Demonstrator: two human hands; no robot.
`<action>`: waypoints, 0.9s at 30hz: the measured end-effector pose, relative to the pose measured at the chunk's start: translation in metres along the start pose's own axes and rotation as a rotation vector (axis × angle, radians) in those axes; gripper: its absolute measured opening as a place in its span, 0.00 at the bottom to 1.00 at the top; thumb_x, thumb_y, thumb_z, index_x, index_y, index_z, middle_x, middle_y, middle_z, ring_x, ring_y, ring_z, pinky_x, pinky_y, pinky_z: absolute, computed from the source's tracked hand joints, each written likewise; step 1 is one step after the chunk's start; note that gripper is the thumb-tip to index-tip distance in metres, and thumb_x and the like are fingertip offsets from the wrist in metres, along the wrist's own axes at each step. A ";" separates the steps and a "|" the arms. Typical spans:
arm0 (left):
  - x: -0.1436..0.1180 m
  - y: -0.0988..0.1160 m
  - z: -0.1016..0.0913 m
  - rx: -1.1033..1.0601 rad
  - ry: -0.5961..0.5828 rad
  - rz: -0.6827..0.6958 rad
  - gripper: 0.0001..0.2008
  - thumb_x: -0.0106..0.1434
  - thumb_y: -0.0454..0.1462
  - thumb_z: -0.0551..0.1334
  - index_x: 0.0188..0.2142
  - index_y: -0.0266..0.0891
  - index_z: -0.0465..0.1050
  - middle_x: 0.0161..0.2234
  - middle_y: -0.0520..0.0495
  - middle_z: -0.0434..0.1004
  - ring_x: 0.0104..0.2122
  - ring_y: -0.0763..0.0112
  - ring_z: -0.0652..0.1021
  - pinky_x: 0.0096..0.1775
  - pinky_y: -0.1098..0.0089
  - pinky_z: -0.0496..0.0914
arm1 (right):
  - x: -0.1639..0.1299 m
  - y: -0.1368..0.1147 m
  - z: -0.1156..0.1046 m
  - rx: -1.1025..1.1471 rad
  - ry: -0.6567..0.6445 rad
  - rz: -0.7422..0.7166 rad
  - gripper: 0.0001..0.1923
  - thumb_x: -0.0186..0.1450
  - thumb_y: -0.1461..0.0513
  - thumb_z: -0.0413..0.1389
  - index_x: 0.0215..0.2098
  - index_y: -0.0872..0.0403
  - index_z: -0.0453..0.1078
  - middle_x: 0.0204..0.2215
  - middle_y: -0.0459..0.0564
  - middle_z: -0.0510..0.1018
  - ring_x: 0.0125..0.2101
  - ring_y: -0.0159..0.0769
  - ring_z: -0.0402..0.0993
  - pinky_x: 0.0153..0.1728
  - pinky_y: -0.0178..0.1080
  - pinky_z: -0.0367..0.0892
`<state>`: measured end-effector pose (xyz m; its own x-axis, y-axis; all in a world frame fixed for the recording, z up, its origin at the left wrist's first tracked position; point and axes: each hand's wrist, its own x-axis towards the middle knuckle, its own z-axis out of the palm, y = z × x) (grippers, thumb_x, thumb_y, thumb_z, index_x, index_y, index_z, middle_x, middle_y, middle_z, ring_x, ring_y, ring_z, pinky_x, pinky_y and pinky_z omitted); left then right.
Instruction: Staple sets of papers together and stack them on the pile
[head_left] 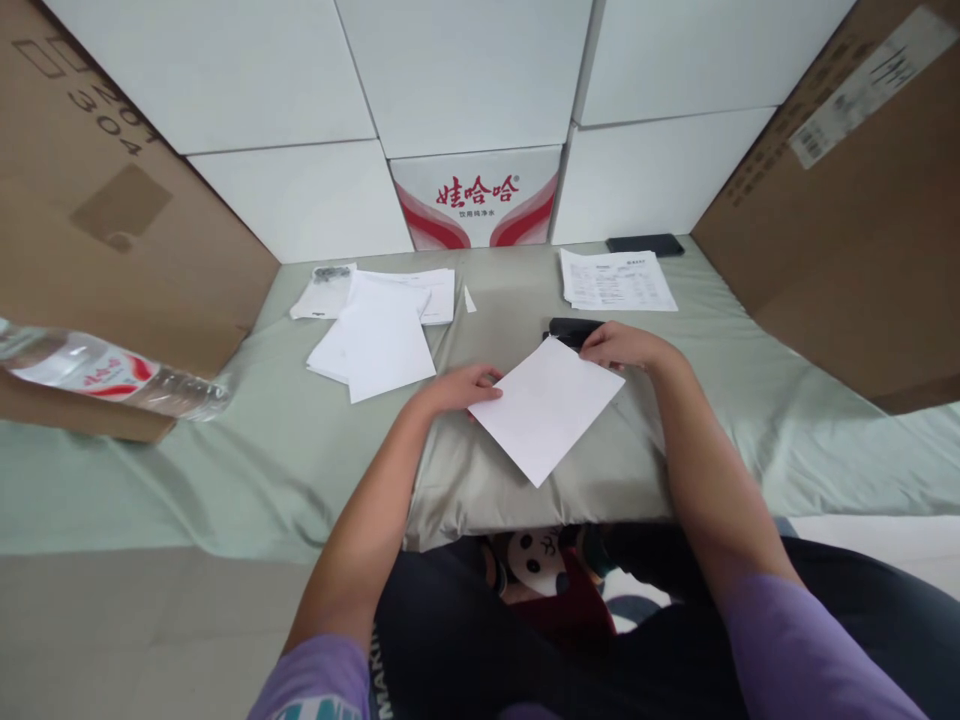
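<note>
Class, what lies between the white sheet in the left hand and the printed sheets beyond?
In the head view, a black object, apparently a stapler, beside the right hand; cloth shows between it and the printed sheets.

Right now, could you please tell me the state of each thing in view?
Sheet: unfolded, blank side up.
Left hand: pinching the sheet's corner.
Right hand: at the sheet's edge, grip unclear.
Stapler: partly hidden, open or closed unclear.
White papers: overlapping, unevenly spread.
Printed papers: stacked, print up.
Phone: flat, dark.
Bottle: cap out of view, fill unclear.
Packet: lying down, seal unclear.
White boxes: stacked.
</note>
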<state>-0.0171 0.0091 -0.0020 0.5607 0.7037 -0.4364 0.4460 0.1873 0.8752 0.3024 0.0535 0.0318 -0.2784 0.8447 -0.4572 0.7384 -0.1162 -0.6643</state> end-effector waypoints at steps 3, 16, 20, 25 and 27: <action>0.000 -0.001 0.002 0.004 0.041 0.021 0.21 0.62 0.45 0.63 0.52 0.39 0.67 0.34 0.48 0.78 0.23 0.73 0.74 0.22 0.73 0.64 | 0.003 -0.005 0.007 -0.178 0.128 0.051 0.05 0.52 0.59 0.61 0.24 0.53 0.75 0.22 0.49 0.75 0.24 0.35 0.69 0.22 0.36 0.59; -0.008 0.017 0.012 0.018 0.151 -0.047 0.15 0.63 0.40 0.60 0.49 0.41 0.68 0.37 0.48 0.76 0.25 0.76 0.72 0.23 0.75 0.64 | -0.012 -0.053 0.005 -0.325 0.835 0.028 0.09 0.62 0.59 0.54 0.32 0.55 0.74 0.33 0.59 0.78 0.42 0.50 0.72 0.42 0.45 0.65; -0.007 0.017 0.013 0.011 0.166 -0.060 0.09 0.63 0.38 0.59 0.43 0.41 0.65 0.32 0.52 0.73 0.22 0.77 0.69 0.21 0.75 0.62 | 0.028 -0.067 0.012 -0.338 0.793 -0.097 0.11 0.65 0.60 0.51 0.35 0.55 0.74 0.35 0.58 0.78 0.40 0.47 0.71 0.42 0.43 0.64; -0.006 0.016 0.013 0.051 0.167 -0.076 0.07 0.61 0.37 0.59 0.39 0.41 0.64 0.28 0.54 0.71 0.19 0.77 0.69 0.20 0.75 0.60 | 0.066 -0.063 0.028 -0.320 0.747 -0.033 0.11 0.65 0.60 0.51 0.35 0.55 0.75 0.36 0.60 0.78 0.42 0.48 0.72 0.42 0.42 0.65; -0.006 0.017 0.014 0.063 0.173 -0.086 0.07 0.60 0.36 0.60 0.38 0.41 0.64 0.27 0.53 0.72 0.18 0.77 0.69 0.20 0.75 0.59 | 0.071 -0.059 0.030 -0.294 0.756 -0.003 0.12 0.65 0.60 0.50 0.36 0.55 0.75 0.36 0.61 0.78 0.41 0.48 0.72 0.41 0.42 0.66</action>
<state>-0.0037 -0.0017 0.0124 0.3925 0.7955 -0.4617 0.5332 0.2122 0.8189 0.2208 0.1048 0.0203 0.1326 0.9816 0.1373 0.8987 -0.0606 -0.4343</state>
